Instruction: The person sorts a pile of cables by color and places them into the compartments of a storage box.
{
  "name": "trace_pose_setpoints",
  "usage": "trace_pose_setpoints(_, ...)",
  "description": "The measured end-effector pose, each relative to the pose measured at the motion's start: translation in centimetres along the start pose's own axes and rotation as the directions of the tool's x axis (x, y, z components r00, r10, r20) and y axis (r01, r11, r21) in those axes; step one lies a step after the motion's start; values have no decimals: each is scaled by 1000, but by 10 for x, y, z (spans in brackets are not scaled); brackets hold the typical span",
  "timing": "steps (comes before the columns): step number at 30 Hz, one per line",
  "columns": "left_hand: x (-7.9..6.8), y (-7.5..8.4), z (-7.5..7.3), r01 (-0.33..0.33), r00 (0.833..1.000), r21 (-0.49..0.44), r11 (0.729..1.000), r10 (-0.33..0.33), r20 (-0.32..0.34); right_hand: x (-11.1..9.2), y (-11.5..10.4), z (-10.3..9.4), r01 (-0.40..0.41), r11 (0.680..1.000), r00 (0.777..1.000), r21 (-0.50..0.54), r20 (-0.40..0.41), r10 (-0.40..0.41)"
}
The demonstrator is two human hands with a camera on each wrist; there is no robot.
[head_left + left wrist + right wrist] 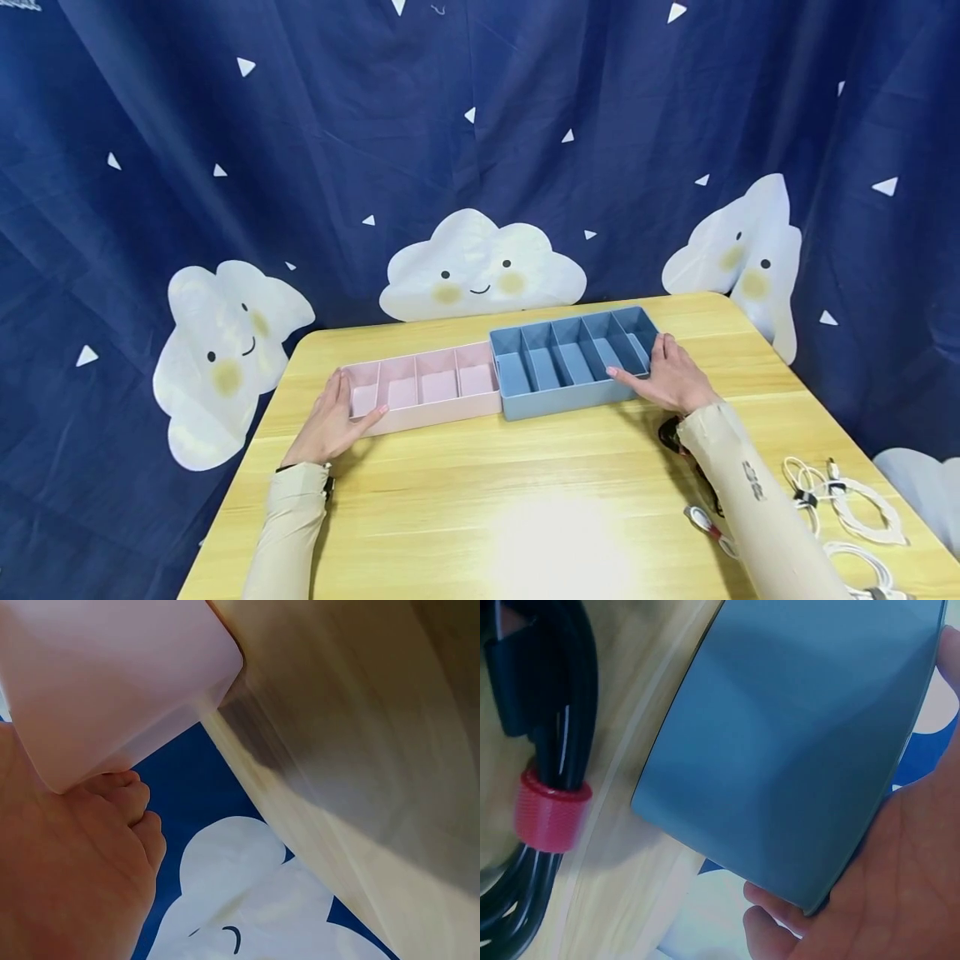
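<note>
A pink divided box [420,412] with several compartments in a row lies across the table. My left hand [327,425] holds its left end, thumb along the front wall and fingers at the end wall. In the left wrist view the fingertips [133,796] bend around the far corner of the pink box [127,675]. A blue divided box [570,402], also with several compartments, meets the pink one's right end. My right hand [671,379] grips its right end, thumb at the front rim. The right wrist view has fingers [769,930] around the corner of the blue box [780,735].
Beneath the right forearm lies a black cable [562,742] bundled with a red band [553,812]. A short white cable [708,529] is beside that arm. Coiled white cables [862,508] lie at the table's right edge. A dark blue curtain [337,167] hangs behind the wooden table [435,500].
</note>
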State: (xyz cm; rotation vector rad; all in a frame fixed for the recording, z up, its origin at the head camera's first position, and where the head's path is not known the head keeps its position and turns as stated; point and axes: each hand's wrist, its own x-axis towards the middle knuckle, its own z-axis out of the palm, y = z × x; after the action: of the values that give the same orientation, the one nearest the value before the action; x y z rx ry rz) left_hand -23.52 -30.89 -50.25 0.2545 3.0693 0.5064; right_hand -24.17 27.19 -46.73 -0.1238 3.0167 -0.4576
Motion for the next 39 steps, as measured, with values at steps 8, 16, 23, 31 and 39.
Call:
trace_pose_setpoints(8, 4, 0, 3, -5, 1000, -4, 1000, 5, 2, -4, 2, 2, -10, 1000, 1000, 2, -4, 10)
trace_pose_setpoints(16, 7, 2, 3, -3, 1000, -9, 1000, 3, 17, -7, 4, 3, -15, 1000, 1000, -4, -10, 15)
trace_pose_setpoints(23, 8, 3, 3, -6, 1000, -18, 1000, 7, 23, -8, 6, 3, -25, 1000, 1000, -5, -6, 25)
trace_pose_setpoints(31, 11, 6, 0, -21, 999, -25, 999, 21, 26, -10, 8, 2, -34, 999, 999, 3, -7, 34)
trace_pose_setpoints(39, 13, 7, 2, -15, 999, -18, 1000, 15, 31, -15, 11, 3, -41, 999, 999, 4, -12, 41)
